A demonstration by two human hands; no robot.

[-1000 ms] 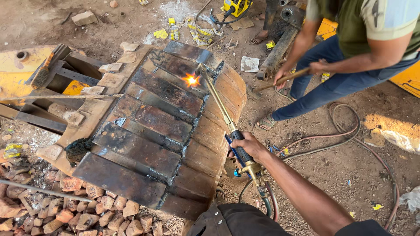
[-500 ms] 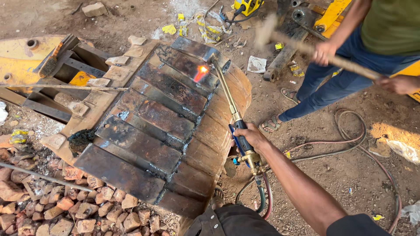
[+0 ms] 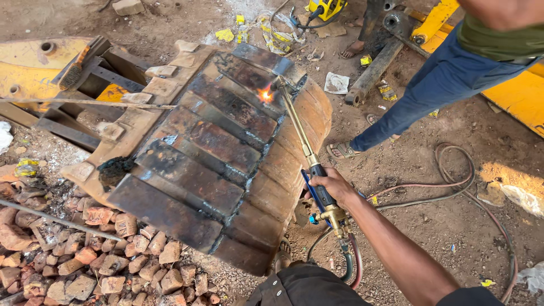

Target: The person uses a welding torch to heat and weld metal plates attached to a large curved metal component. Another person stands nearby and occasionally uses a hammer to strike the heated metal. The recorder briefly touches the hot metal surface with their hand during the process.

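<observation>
Rusty steel excavator bucket (image 3: pixel 226 164) lies upturned on the dirt ground (image 3: pixel 453 215) beside rubble, flame (image 3: pixel 265 94) burning on its upper plates. Right hand (image 3: pixel 334 187) closed around the cutting torch (image 3: pixel 306 148) handle; left hand not visible. Risks: sparks could reach a bystander's sandalled foot (image 3: pixel 341 150) nearby, and the hoses (image 3: pixel 453 187) trailing behind could snag or scorch.

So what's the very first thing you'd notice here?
The bright orange flame burning at the tip of the long brass cutting torch, up on the big rusty steel excavator bucket in the middle. The right hand holds the torch's dark handle at lower right, and another person's blue trouser leg stands behind.
</observation>
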